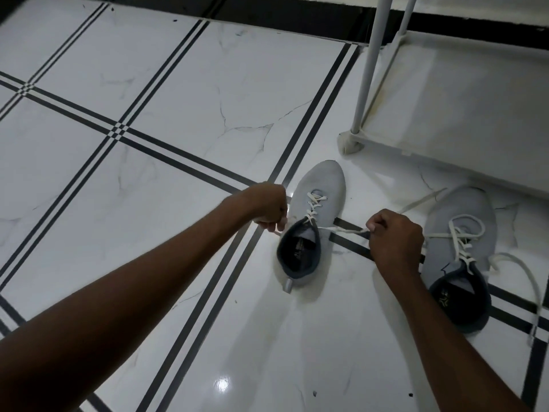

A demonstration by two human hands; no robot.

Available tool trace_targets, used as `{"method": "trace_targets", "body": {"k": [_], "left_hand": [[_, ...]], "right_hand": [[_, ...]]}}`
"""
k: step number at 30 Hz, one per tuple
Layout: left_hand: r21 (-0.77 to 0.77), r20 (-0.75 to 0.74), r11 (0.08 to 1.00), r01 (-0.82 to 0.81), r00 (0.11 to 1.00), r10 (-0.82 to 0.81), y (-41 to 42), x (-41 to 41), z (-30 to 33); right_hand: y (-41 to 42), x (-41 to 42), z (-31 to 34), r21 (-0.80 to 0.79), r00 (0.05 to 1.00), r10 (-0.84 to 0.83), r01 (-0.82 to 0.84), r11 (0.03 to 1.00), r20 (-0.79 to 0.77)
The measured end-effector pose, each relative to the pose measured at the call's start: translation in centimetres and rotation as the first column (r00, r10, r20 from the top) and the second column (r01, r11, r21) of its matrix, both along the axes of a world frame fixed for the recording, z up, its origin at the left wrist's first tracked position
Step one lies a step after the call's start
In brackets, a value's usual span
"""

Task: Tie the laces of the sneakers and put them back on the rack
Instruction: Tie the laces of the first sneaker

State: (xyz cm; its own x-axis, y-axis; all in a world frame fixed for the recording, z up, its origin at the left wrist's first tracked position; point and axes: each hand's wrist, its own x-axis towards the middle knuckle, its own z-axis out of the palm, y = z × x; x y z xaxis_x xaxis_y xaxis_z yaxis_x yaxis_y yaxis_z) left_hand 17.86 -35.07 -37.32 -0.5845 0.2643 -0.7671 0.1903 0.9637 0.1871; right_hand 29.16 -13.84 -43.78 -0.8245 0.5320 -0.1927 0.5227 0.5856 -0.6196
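Two light grey sneakers with white laces stand on the tiled floor, toes pointing away from me. The left sneaker (320,191) lies between my hands. My left hand (269,208) is closed on one lace end at the shoe's left side. My right hand (393,240) pinches the other lace end (341,230), stretched taut to the right. The right sneaker (463,221) sits just right of my right hand, its laces (525,272) loose and trailing over the floor.
A white shoe rack stands at the upper right, its low shelf (463,105) bare and a white corner post (368,72) rising near the left sneaker's toe. White marble floor tiles (184,93) with black stripes spread to the left; a dark skirting runs along the far edge.
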Motion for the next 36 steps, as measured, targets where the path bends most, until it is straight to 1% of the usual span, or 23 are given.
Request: {"method": "trace_targets", "body": {"k": [3,4,5,7,9,12,14,16,18,20,21,22,23,24,25,26,27,28,29,30,31,33,36], "left_hand": [[-0.060,0.111,0.998,0.024,0.994,-0.017,2.9,0.3,0.2],[-0.070,0.124,0.997,0.043,0.992,-0.034,3.6,0.6,0.1],[-0.073,0.139,0.996,0.060,0.989,-0.050,4.0,0.9,0.0],[-0.043,0.193,0.998,0.050,0.980,-0.041,4.0,1.4,0.0],[-0.006,0.232,0.999,0.047,0.972,-0.045,3.7,1.5,0.5],[0.019,0.266,0.999,0.030,0.963,-0.034,2.4,0.7,2.0],[-0.070,0.239,0.994,0.081,0.969,-0.062,1.2,-0.4,3.7],[-0.166,0.185,0.981,0.098,0.981,-0.066,0.2,-1.5,5.5],[-0.160,0.093,0.986,0.042,0.995,-0.027,-0.4,-2.2,6.1],[-0.111,-0.055,0.993,-0.029,0.998,0.023,-0.8,-2.1,5.0],[-0.113,-0.208,0.994,-0.009,0.978,-0.014,-0.9,-1.7,4.1],[-0.139,-0.426,0.990,0.029,0.901,-0.086,-1.2,-1.0,2.7],[-0.180,-0.605,0.982,0.058,0.780,-0.157,-1.5,-0.2,1.1],[-0.151,-0.709,0.988,0.043,0.692,-0.138,-1.6,1.0,-0.2],[-0.051,-0.739,0.998,-0.022,0.673,-0.023,-1.4,2.2,-1.3],[0.112,-0.643,0.980,-0.164,0.740,0.198,-1.1,3.5,-2.1],[0.288,-0.387,0.885,-0.365,0.801,0.457,-0.5,4.7,-2.9],[0.360,-0.049,0.731,-0.580,0.770,0.636,0.2,5.6,-3.6],[0.364,0.199,0.588,-0.722,0.677,0.708,0.8,6.2,-4.1],[0.361,0.300,0.502,-0.786,0.607,0.736,1.4,6.2,-4.5],[0.385,0.304,0.455,-0.803,0.576,0.759,1.9,6.0,-4.9],[0.458,0.283,0.382,-0.803,0.539,0.793,3.0,5.2,-4.8],[0.518,0.439,0.225,-0.825,0.483,0.758,3.3,3.9,-3.8]], "right_hand": [[-1.3,0.1,-0.3,-0.077,0.993,-0.010,0.019,0.997,0.114],[-1.8,0.1,-0.2,-0.192,0.983,-0.046,0.080,0.978,0.178],[-2.5,0.1,0.0,-0.372,0.965,-0.079,0.171,0.912,0.249],[-4.1,0.0,0.3,-0.678,0.905,-0.060,0.359,0.641,0.422],[-5.1,-0.5,0.4,-0.774,0.875,-0.050,0.452,0.442,0.482],[-5.3,-1.8,0.6,-0.829,0.886,-0.166,0.464,0.313,0.433],[-4.7,-2.4,0.5,-0.830,0.899,-0.249,0.430,0.355,0.360],[-3.9,-2.4,0.3,-0.782,0.906,-0.300,0.412,0.468,0.298],[-3.4,-2.1,0.2,-0.727,0.919,-0.310,0.386,0.568,0.245],[-3.1,-1.8,0.2,-0.696,0.937,-0.281,0.344,0.630,0.208],[-3.0,-1.7,0.2,-0.696,0.943,-0.269,0.326,0.640,0.194],[-3.0,-1.7,0.3,-0.704,0.948,-0.262,0.312,0.638,0.182],[-2.8,-1.6,0.3,-0.712,0.950,-0.259,0.303,0.634,0.174],[-2.7,-1.6,0.2,-0.718,0.952,-0.257,0.296,0.630,0.168],[-2.5,-1.6,0.1,-0.722,0.952,-0.259,0.295,0.626,0.165],[-2.2,-1.6,0.0,-0.724,0.950,-0.267,0.297,0.623,0.161],[-2.0,-1.6,-0.2,-0.726,0.949,-0.276,0.296,0.621,0.151],[-1.9,-1.5,-0.2,-0.726,0.949,-0.284,0.293,0.623,0.139],[-1.8,-1.3,-0.3,-0.723,0.949,-0.290,0.285,0.629,0.123],[-1.7,-1.2,-0.3,-0.713,0.952,-0.288,0.273,0.646,0.104],[-1.7,-1.1,-0.3,-0.696,0.956,-0.284,0.257,0.670,0.080],[-1.4,-1.0,-0.1,-0.659,0.961,-0.276,0.223,0.718,0.024],[-0.8,-1.4,0.7,-0.652,0.955,-0.296,0.206,0.730,-0.029]]}}
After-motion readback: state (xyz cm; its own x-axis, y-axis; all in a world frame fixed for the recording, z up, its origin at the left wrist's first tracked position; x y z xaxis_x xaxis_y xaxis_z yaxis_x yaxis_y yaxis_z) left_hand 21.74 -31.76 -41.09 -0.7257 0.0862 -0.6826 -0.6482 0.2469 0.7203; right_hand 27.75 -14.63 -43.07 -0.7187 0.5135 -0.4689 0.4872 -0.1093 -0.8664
